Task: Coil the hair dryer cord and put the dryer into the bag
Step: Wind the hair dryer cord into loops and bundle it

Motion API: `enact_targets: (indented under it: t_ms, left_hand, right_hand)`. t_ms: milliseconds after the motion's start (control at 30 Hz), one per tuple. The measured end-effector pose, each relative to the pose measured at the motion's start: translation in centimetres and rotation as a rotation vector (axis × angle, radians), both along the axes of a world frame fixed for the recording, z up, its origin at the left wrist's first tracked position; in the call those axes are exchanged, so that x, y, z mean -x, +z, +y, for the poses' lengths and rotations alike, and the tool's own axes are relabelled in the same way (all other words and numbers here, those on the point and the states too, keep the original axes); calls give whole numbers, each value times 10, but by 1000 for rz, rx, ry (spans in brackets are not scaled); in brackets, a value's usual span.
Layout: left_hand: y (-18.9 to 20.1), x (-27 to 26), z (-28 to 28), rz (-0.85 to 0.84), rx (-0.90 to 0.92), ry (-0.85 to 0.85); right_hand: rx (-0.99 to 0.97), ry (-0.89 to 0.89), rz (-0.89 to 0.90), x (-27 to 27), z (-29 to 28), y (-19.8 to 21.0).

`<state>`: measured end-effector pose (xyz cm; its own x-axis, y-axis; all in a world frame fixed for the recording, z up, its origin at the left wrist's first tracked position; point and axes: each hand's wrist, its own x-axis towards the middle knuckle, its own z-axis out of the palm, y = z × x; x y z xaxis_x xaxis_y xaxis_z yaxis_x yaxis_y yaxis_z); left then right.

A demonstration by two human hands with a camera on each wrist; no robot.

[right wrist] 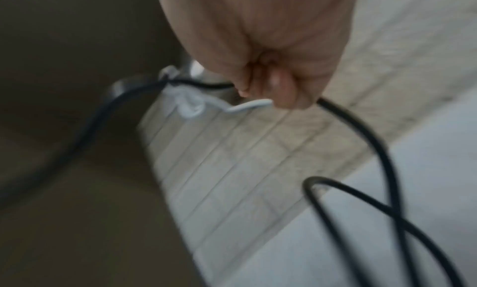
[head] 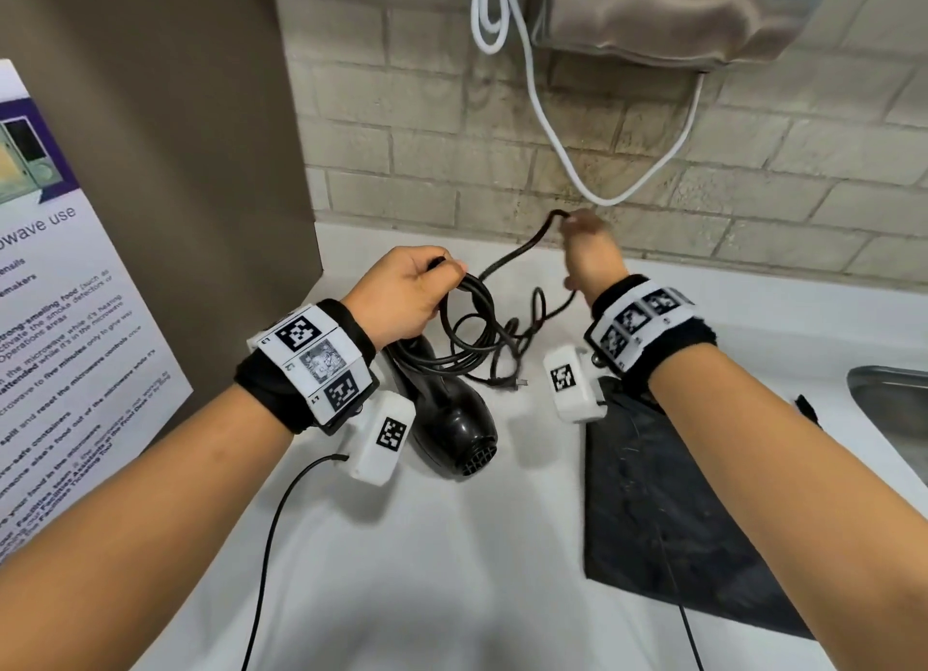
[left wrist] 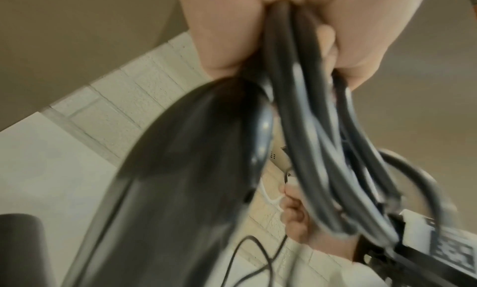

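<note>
My left hand (head: pixel 409 293) grips the gathered loops of black cord (head: pixel 472 329) above the hair dryer (head: pixel 452 419) on the white desk (head: pixel 452 545); my right hand (head: pixel 590 248) pinches the loose cord, raised toward the wall. The bag (head: pixel 668 509) lies flat beside it; I should feed each new loop evenly into the left grip, matching the others.

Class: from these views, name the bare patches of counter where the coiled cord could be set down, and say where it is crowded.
Bare counter lies in front of the hair dryer, between the two forearms and left of the black bag. Another patch runs between the bag and the sink. It is crowded behind the dryer, where loose cord sprawls between the left hand and right hand.
</note>
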<state>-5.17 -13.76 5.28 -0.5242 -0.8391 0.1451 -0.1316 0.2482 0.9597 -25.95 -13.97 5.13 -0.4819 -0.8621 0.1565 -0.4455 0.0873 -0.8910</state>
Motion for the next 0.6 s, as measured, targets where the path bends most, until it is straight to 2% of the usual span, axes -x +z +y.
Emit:
enact_targets:
  t_ms: [67, 167, 233, 333, 400, 467, 533, 600]
  left_hand:
    - [-1, -4, 0, 9, 6, 18]
    - [-1, -7, -1, 49, -13, 51]
    - [-2, -4, -2, 61, -15, 64]
    - [-3, 1, -4, 61, 3, 78]
    - [-1, 4, -3, 51, 17, 71]
    - [1, 7, -3, 39, 33, 70]
    - [1, 9, -5, 27, 39, 72]
    - [1, 11, -8, 26, 23, 73]
  right_hand:
    - [-207, -157, 121, 22, 2, 0]
    - [-339, -97, 142, 32, 8, -15]
    - [-319, -22, 277, 28, 7, -28]
    - [-183, 164, 498, 13, 8, -39]
    - [-30, 396, 523, -2, 9, -37]
    - [-6, 636, 586, -18, 11, -35]
    - [-67, 785, 470, -27, 17, -32]
    - [-130, 846, 315, -33, 24, -25]
